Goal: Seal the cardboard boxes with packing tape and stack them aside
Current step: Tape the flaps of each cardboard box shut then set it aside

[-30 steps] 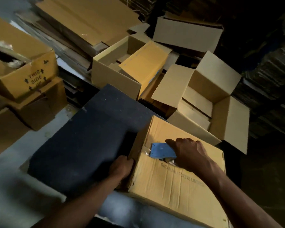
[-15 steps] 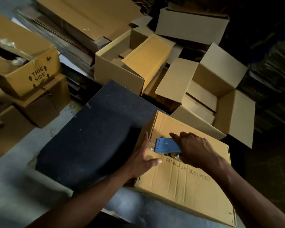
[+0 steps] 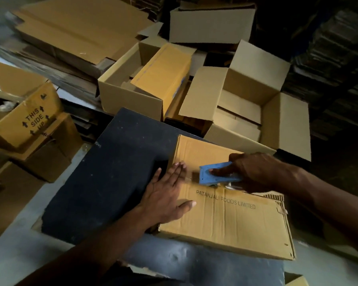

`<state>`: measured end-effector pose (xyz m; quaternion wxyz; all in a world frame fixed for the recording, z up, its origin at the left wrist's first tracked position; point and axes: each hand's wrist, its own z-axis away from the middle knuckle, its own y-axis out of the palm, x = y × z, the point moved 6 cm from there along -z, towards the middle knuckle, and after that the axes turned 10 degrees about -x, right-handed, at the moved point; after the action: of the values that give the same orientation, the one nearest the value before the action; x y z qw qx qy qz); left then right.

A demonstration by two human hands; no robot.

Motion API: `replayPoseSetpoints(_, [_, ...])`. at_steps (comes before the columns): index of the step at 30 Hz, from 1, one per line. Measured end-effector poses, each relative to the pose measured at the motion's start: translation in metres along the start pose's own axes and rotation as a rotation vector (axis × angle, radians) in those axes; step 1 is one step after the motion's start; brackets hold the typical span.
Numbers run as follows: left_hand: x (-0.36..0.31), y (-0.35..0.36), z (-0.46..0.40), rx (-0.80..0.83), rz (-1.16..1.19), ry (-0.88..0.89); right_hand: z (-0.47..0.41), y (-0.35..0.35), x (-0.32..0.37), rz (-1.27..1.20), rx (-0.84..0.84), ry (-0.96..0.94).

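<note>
Closed cardboard box (image 3: 232, 215) at lower right of frame, left hand (image 3: 165, 195) pressed flat, fingers straight, on its left end, right hand (image 3: 254, 172) gripping blue tape dispenser (image 3: 215, 174) over the centre seam

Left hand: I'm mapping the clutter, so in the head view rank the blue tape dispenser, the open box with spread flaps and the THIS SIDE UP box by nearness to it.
From the left hand:
1. Blue tape dispenser, just to its right, on the box being sealed.
2. Open box with spread flaps, beyond, to the upper right.
3. THIS SIDE UP box, far left.
</note>
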<state>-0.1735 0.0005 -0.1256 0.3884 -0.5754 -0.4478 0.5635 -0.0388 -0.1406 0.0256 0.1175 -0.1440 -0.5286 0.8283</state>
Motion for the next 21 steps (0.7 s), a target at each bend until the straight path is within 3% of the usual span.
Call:
replayPoseSetpoints(8, [-0.002,-0.005,0.001,0.015,0.008,-0.01,0.075,0.028,-0.063,0.014,0.13,0.125])
replayPoseSetpoints(21, [-0.037,-0.015,-0.005,0.111,-0.152,-0.174,0.07,0.069,-0.059,0.036,0.004,0.212])
